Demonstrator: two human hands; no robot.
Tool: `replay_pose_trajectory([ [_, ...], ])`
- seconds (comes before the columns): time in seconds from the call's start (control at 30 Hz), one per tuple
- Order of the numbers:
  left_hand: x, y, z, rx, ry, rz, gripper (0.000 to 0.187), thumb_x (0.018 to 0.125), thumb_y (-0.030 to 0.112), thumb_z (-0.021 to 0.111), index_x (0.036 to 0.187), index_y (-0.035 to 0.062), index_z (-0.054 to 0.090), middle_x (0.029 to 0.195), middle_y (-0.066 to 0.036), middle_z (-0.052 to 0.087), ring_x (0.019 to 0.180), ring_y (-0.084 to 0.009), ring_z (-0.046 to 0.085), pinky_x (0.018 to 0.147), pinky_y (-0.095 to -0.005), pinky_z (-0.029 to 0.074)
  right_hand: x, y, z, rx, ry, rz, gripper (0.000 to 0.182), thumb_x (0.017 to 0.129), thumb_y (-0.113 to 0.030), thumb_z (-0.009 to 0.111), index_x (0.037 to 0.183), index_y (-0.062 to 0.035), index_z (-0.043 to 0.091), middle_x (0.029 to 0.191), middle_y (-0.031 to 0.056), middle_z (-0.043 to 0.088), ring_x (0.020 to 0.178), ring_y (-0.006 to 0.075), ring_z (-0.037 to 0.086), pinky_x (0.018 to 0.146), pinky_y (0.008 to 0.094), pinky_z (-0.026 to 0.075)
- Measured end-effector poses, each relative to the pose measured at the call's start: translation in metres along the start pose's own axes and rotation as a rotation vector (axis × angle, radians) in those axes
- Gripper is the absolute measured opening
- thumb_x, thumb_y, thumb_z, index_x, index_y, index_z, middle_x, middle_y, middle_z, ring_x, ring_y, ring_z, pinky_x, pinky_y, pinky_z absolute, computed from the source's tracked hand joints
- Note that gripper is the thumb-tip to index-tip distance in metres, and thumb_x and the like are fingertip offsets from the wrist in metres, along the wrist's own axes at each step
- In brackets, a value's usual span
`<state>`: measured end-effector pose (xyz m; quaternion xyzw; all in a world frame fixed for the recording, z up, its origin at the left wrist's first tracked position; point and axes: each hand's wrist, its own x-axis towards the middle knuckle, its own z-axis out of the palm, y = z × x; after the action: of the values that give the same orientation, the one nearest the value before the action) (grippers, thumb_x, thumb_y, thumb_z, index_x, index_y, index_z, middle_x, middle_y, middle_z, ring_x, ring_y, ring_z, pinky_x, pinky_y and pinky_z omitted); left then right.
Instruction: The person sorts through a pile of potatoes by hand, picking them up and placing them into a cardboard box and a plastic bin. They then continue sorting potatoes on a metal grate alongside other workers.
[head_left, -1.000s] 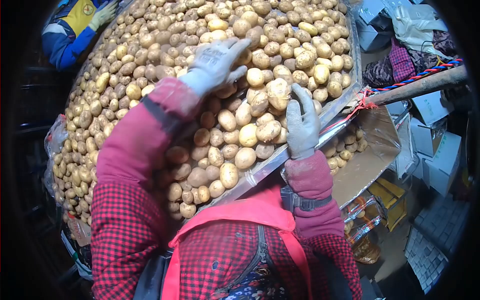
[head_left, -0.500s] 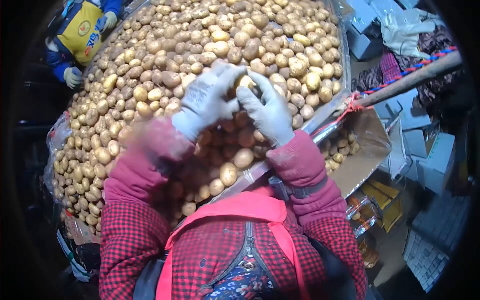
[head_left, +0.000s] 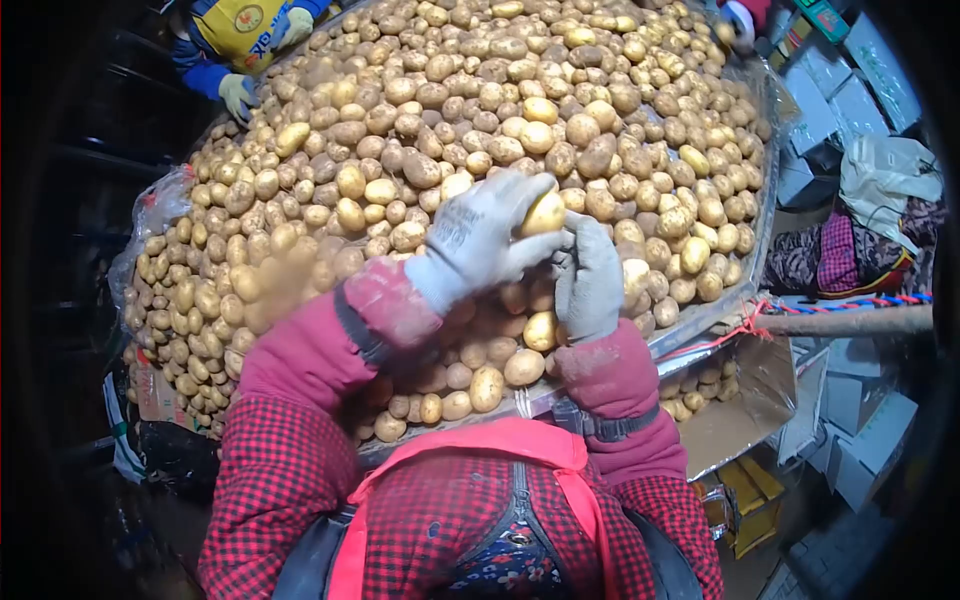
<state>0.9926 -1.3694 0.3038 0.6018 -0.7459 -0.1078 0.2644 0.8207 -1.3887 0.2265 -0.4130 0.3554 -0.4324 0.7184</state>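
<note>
One potato (head_left: pixel 545 214) is being gripped near mid-frame by the left hand (head_left: pixel 482 235), fingers half-closed; the right hand (head_left: pixel 592 280) is being held curled alongside, contents unclear.

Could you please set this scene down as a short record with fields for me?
Left hand: gloved, gripping a potato between thumb and fingers
Right hand: gloved, fingers curled, close beside the left hand; whether they touch is unclear
In front: large heap of potatoes
Below the heap's edge, right: open cardboard box with more potatoes inside
Far right: pole with red-and-blue rope along it
Upper left: co-worker's gloved hand at the heap's edge
</note>
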Motion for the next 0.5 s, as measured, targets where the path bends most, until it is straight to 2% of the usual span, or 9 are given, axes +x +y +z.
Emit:
replay_pose_trajectory([
  [0.03,0.010,-0.001,0.003,-0.020,0.041,-0.027,0.062,0.086,0.030,0.080,0.140,0.0053,0.060,0.121,-0.019,0.067,0.109,-0.0386,0.068,0.091,-0.0442,0.056,0.003,0.008,0.001,0.339,0.066,0.128,0.031,0.112,-0.028,0.046,0.118,-0.0039,0.064,0.104,0.0036,0.069,0.085,0.0123,0.068,0.066,0.0227,0.053],
  [0.07,0.019,-0.003,0.005,-0.076,0.003,-0.074,0.060,0.091,0.031,0.076,0.141,0.0048,0.059,0.128,-0.021,0.065,0.116,-0.0395,0.065,0.098,-0.0452,0.054,0.002,0.010,0.000,0.341,0.061,0.132,0.031,0.112,-0.028,0.046,0.118,-0.0039,0.064,0.104,0.0036,0.069,0.085,0.0123,0.068,0.066,0.0227,0.053],
  [0.13,0.026,-0.016,0.012,-0.079,0.004,-0.002,0.060,0.092,0.032,0.074,0.143,0.0048,0.057,0.133,-0.023,0.063,0.120,-0.0401,0.063,0.101,-0.0456,0.052,-0.002,0.007,0.000,0.306,0.026,0.141,0.041,0.112,-0.034,0.049,0.134,-0.0017,0.062,0.109,0.0051,0.069,0.089,0.0109,0.065,0.073,0.0265,0.055],
  [0.23,0.019,-0.034,-0.001,-0.006,-0.074,0.028,0.063,0.096,0.038,0.069,0.148,0.0064,0.054,0.144,-0.024,0.057,0.130,-0.0423,0.057,0.111,-0.0479,0.046,-0.004,-0.008,0.005,0.174,-0.093,0.150,0.041,0.112,-0.032,0.052,0.137,-0.0019,0.061,0.115,0.0088,0.071,0.092,0.0115,0.066,0.080,0.0260,0.055],
  [0.3,0.005,-0.060,-0.012,0.194,-0.065,-0.045,0.066,0.095,0.044,0.068,0.149,0.0096,0.054,0.143,-0.024,0.058,0.133,-0.0431,0.054,0.113,-0.0501,0.043,-0.007,-0.039,0.022,0.090,-0.178,0.139,0.036,0.108,-0.021,0.060,0.138,0.0004,0.061,0.118,0.0102,0.071,0.103,0.0129,0.067,0.090,0.0270,0.055],
  [0.37,-0.015,-0.108,-0.016,0.408,-0.132,-0.151,0.069,0.096,0.054,0.063,0.150,0.0125,0.052,0.152,-0.022,0.051,0.143,-0.0430,0.045,0.118,-0.0588,0.032,-0.010,-0.090,0.054,-0.053,-0.435,0.020,0.030,0.102,-0.015,0.064,0.130,-0.0024,0.066,0.115,0.0087,0.073,0.103,0.0139,0.069,0.089,0.0298,0.055],
  [0.4,-0.030,-0.126,-0.018,0.440,-0.194,-0.223,0.071,0.097,0.057,0.060,0.153,0.0147,0.050,0.157,-0.022,0.045,0.148,-0.0431,0.037,0.121,-0.0607,0.025,-0.009,-0.106,0.070,-0.120,-0.589,-0.199,0.034,0.096,-0.023,0.069,0.124,-0.0045,0.068,0.107,0.0118,0.074,0.096,0.0200,0.072,0.087,0.0362,0.057],
  [0.43,-0.038,-0.140,-0.017,0.467,-0.252,-0.289,0.073,0.098,0.060,0.056,0.156,0.0170,0.047,0.163,-0.022,0.039,0.154,-0.0432,0.030,0.124,-0.0626,0.018,-0.013,-0.121,0.092,-0.265,-0.668,-0.570,0.028,0.093,-0.012,0.068,0.119,-0.0011,0.071,0.104,0.0112,0.073,0.086,0.0221,0.069,0.076,0.0340,0.058],
  [0.5,-0.036,-0.145,-0.017,0.499,-0.338,-0.264,0.076,0.099,0.065,0.050,0.159,0.0197,0.043,0.168,-0.022,0.030,0.159,-0.0422,0.019,0.126,-0.0631,0.011,-0.025,-0.172,0.130,-0.533,-1.212,-0.610,0.030,0.077,-0.023,0.073,0.098,-0.0025,0.076,0.091,0.0167,0.072,0.085,0.0312,0.073,0.065,0.0502,0.058],
])
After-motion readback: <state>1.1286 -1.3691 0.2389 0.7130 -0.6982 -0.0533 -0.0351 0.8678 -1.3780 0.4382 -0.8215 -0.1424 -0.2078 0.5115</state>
